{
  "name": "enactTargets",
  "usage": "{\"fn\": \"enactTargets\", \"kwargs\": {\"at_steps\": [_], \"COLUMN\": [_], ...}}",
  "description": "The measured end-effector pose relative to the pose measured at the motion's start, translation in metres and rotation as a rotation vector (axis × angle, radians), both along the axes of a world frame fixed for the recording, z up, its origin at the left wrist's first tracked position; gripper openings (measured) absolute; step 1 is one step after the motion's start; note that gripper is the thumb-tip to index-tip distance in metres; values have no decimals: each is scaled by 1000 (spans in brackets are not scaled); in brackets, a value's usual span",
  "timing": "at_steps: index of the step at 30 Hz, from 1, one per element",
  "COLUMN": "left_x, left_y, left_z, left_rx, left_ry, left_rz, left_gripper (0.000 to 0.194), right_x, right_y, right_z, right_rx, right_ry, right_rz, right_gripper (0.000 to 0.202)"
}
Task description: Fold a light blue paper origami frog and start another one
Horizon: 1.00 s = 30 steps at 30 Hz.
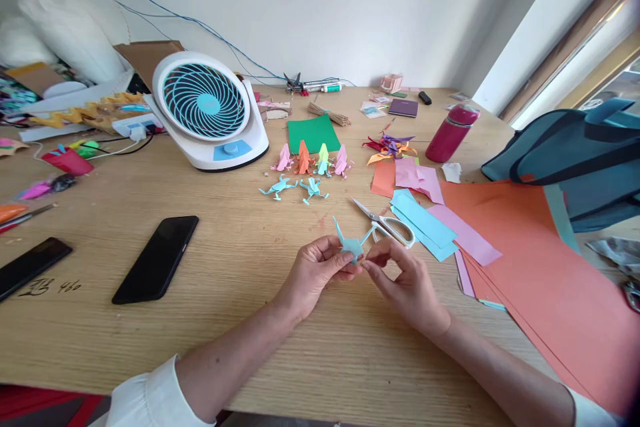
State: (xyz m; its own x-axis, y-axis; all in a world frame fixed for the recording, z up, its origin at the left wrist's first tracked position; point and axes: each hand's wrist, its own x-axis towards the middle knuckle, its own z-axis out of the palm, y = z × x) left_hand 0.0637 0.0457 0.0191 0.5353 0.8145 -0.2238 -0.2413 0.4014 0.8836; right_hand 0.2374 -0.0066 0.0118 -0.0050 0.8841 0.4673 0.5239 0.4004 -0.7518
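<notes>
Between the thumb and fingers of my left hand (320, 270) is a light blue origami figure (352, 248), with two thin points sticking up and outward. My right hand (405, 280) pinches at its lower right edge, thumb against forefinger; the bit of paper between those fingertips is mostly hidden. Just behind the hands lie scissors (393, 229) with white handles, blades partly apart. Farther back stand several folded paper figures in pink, an orange one (303, 159) among them, with two light blue figures (311, 189) lying in front.
Light blue strips (425, 223), pink strips and large orange sheets (545, 267) cover the right side. A red bottle (453, 133) and a teal bag (570, 160) stand beyond. At left are a white fan (210, 113) and a black phone (156, 259). A green sheet (313, 133) lies at the back.
</notes>
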Motion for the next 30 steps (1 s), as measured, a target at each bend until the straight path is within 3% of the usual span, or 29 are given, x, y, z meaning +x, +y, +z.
{"fn": "enactTargets", "kwargs": {"at_steps": [3, 5, 9, 13, 18, 30], "left_x": [0, 0, 0, 1, 2, 2], "left_y": [1, 2, 3, 0, -5, -9], "left_z": [0, 0, 0, 1, 7, 7], "left_rx": [-19, -36, -52, -50, 62, 141], "left_ry": [7, 14, 13, 17, 52, 91], "left_rz": [-23, -61, -138, -155, -117, 25], "left_gripper": [23, 23, 25, 27, 28, 33], "right_x": [9, 15, 20, 20, 14, 11], "right_y": [2, 4, 5, 4, -1, -4], "right_z": [10, 17, 27, 31, 38, 37], "right_rx": [214, 235, 152, 42, -69, -13], "right_ry": [-134, -236, -249, -169, -137, -185], "right_rz": [-62, 6, 166, 191, 166, 152], "right_gripper": [22, 29, 14, 3, 10, 8]}}
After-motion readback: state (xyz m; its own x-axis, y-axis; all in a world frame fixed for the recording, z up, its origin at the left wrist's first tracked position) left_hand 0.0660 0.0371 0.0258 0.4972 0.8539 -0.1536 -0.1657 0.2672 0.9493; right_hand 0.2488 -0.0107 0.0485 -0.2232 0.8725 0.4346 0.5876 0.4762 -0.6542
